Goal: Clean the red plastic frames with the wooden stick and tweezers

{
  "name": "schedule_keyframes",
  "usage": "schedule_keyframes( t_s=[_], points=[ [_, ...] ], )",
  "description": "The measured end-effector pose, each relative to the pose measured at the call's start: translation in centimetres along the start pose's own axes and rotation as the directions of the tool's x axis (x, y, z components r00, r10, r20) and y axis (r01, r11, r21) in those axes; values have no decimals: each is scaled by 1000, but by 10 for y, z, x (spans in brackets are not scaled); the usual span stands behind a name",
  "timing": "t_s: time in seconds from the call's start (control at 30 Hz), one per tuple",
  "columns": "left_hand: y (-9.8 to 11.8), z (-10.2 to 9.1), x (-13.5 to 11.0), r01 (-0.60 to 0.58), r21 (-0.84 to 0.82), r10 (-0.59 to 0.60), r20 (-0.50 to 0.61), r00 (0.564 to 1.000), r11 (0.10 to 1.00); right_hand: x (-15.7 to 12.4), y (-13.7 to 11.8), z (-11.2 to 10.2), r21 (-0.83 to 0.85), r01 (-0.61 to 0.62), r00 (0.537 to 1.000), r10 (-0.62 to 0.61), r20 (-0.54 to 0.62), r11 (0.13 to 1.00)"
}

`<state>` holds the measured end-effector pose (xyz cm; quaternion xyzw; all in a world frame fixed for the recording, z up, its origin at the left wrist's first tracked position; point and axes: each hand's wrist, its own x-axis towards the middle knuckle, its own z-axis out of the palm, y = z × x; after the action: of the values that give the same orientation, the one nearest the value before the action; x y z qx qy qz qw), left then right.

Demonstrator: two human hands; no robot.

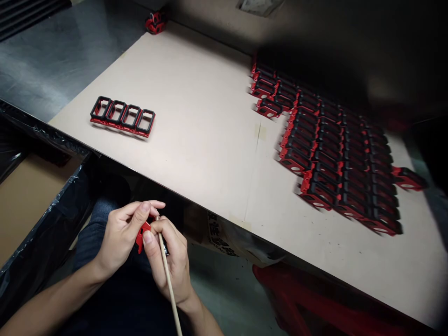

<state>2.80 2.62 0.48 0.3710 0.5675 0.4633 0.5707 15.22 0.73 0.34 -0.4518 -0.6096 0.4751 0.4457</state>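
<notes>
Red part [141, 237] gripped by both hands, off the table's [196, 135] near edge

The red part sits over the lap, mostly hidden by the fingers. The left hand [124, 228] has its thumb and bent fingers closed on its upper end, one finger reaching straight past it. The right hand [171, 254] is curled almost shut, thumb pressed on the red part, with a thin stick [168, 275] lying across the fingers; the stick's tip stops just beside the red part. How the hidden fingers bear on it, I cannot tell.

On the table, a row of four frames [122, 116], red below and black on top, lies towards the left end, near the near edge. A large block of frames [336, 154] fills much of the right half, reaching towards the far edge, one frame [409, 179] jutting out on its right. A red-and-black piece [155, 23] sits at the far left corner.
</notes>
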Motion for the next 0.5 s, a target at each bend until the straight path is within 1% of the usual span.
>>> schedule_keyframes(
  t_s=[0.07,0.13,0.3,0.37,0.5],
  points=[
    [1,-1,1,47,-19,-47,14,999,999,0,1,-1,6,-21,1000,20,3,1000],
    [1,-6,-1,71,-11,-70,52,996,997,1,2,-3,30,-55,998,54,11,998],
    [4,-20,-8,59,12,-60,194,979,998,1,6,-6,120,-139,990,134,45,983],
    [5,-22,-9,61,-8,-59,195,979,998,1,6,-6,134,-145,989,139,57,980],
    [1,-15,-5,43,-50,-37,118,992,998,-1,7,-4,81,-100,994,97,42,992]
  ],
)
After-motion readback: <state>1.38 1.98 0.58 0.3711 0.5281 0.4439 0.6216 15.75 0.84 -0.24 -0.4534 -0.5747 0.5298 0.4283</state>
